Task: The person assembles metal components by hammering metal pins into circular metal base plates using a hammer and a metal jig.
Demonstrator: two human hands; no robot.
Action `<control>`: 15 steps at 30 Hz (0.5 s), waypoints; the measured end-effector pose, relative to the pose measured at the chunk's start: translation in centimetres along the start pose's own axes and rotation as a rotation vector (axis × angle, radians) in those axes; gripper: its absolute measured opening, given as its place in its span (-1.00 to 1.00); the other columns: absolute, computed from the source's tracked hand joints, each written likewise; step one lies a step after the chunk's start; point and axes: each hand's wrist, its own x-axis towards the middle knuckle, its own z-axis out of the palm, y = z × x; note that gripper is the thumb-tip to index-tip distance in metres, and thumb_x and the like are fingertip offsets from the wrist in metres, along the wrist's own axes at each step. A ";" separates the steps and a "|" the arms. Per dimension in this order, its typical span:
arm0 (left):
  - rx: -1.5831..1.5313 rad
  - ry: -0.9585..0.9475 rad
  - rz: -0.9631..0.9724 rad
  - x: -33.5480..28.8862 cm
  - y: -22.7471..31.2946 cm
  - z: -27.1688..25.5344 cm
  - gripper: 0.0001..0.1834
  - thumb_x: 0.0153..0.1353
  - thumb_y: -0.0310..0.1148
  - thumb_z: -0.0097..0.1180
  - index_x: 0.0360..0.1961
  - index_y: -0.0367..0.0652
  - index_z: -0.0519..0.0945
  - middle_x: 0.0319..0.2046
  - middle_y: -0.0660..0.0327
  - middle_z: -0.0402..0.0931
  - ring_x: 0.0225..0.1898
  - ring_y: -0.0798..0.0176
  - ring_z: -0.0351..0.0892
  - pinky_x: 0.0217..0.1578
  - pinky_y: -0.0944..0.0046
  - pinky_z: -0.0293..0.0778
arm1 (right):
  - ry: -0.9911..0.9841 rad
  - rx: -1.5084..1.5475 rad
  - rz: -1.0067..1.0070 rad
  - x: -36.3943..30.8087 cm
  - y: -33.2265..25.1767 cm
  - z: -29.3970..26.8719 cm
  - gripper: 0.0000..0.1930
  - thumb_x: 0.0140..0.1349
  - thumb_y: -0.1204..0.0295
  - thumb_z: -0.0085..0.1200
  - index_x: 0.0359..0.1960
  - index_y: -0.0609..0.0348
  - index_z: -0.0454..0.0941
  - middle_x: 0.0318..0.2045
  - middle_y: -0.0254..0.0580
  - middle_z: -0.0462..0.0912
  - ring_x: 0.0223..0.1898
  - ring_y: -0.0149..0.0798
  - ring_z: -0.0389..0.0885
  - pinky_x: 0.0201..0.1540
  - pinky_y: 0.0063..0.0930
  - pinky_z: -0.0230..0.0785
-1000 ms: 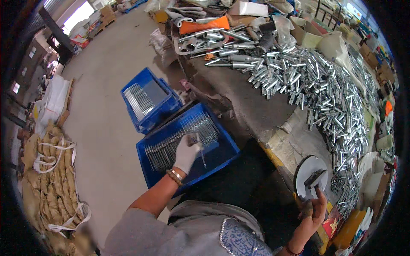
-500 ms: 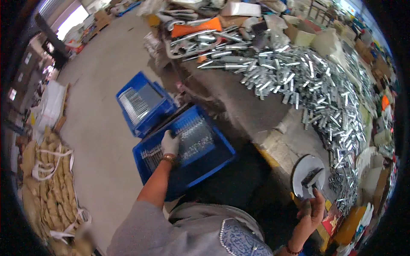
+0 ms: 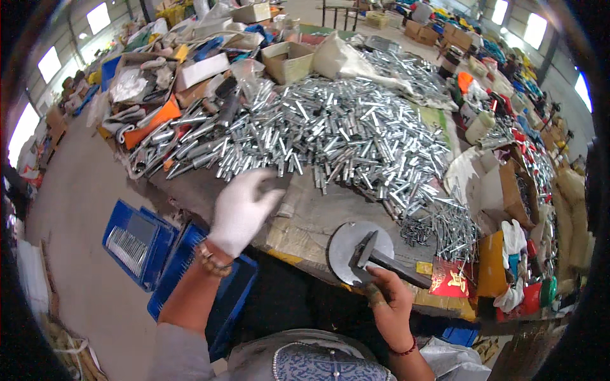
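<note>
My left hand (image 3: 244, 213), in a white glove, reaches over the bench just short of the heap of short silver metal tubes (image 3: 343, 136). Its thumb and fingers are spread with nothing between them. My right hand (image 3: 389, 301) is bare, and its thumb and finger close together at the near edge of a round grey metal plate (image 3: 340, 257). A small bright bit shows at those fingertips, too small to name. On the plate rests a hammer (image 3: 397, 267), its dark handle pointing right, just beyond my right hand.
Blue crates (image 3: 130, 244) with rows of metal pieces stand low at the left, partly behind my left arm. A red packet (image 3: 448, 278) lies right of the hammer. An open carton (image 3: 289, 62) and an orange piece (image 3: 152, 124) sit at the back; thin pins (image 3: 454, 232) lie at right.
My left hand has left the crate of metal pieces and come up over the bench, opening toward the tube heap. The view has swung right. My right hand remains by the plate and hammer.
</note>
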 end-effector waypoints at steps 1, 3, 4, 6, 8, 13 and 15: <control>0.015 -0.091 -0.028 1.3 1.6 1.5 -0.53 0.25 -0.24 0.41 0.15 -0.18 0.67 0.02 0.02 0.71 0.00 -0.01 0.73 0.05 0.14 0.61 | -0.003 -0.058 -0.024 0.0 0.2 -0.1 -0.63 0.37 0.71 0.09 0.19 0.24 0.61 -0.04 -0.22 0.75 -0.28 -0.54 0.62 -0.33 -0.64 0.43; 0.149 -0.159 0.040 3.0 2.5 4.3 -0.37 0.21 -0.06 0.43 0.22 -0.18 0.62 0.06 -0.03 0.68 0.06 -0.11 0.70 0.08 0.04 0.60 | 0.015 -0.086 -0.090 -0.2 0.7 0.1 -0.64 0.33 0.73 0.13 0.15 0.29 0.63 -0.07 -0.15 0.77 -0.11 -0.42 0.73 -0.18 -0.56 0.54; 0.228 -0.184 0.036 3.6 2.9 5.3 -0.32 0.18 0.01 0.44 0.21 -0.18 0.61 0.07 -0.04 0.66 0.07 -0.13 0.69 0.09 0.01 0.60 | 0.022 -0.084 -0.091 -0.1 0.4 0.2 -0.64 0.33 0.73 0.13 0.15 0.29 0.63 -0.07 -0.15 0.77 -0.11 -0.42 0.73 -0.18 -0.56 0.54; 0.289 -0.269 0.007 4.8 3.7 6.3 -0.31 0.16 0.04 0.44 0.19 -0.18 0.61 0.07 -0.05 0.66 0.07 -0.14 0.68 0.09 -0.02 0.60 | 0.012 -0.084 -0.094 0.1 -0.4 0.3 -0.60 0.21 0.70 0.24 0.11 0.28 0.65 0.01 0.01 0.77 0.02 -0.08 0.78 0.10 -0.31 0.59; 0.351 -0.355 -0.023 5.5 3.9 7.1 -0.30 0.15 0.07 0.44 0.17 -0.17 0.61 0.06 -0.06 0.65 0.07 -0.15 0.68 0.10 -0.05 0.59 | 0.017 -0.073 -0.113 0.2 -0.1 0.3 -0.60 0.21 0.70 0.24 0.11 0.27 0.65 0.00 0.02 0.77 0.03 -0.06 0.78 0.11 -0.31 0.59; 0.381 -0.337 0.016 5.9 3.0 7.5 -0.51 0.20 -0.15 0.34 0.11 -0.14 0.63 0.04 -0.03 0.65 0.08 -0.15 0.66 0.11 -0.05 0.58 | 0.015 -0.117 -0.147 0.3 -0.7 0.0 -0.58 0.20 0.69 0.24 0.13 0.24 0.65 0.00 0.03 0.76 0.04 0.00 0.77 0.13 -0.27 0.58; 0.392 -0.329 0.061 6.0 2.1 6.8 -0.60 0.20 -0.35 0.23 0.09 -0.09 0.65 0.01 0.00 0.66 0.09 -0.12 0.65 0.10 -0.06 0.58 | -0.010 -0.127 -0.189 0.3 -0.7 -0.3 -0.57 0.19 0.68 0.26 0.13 0.20 0.66 0.00 0.02 0.76 0.05 0.04 0.76 0.14 -0.25 0.58</control>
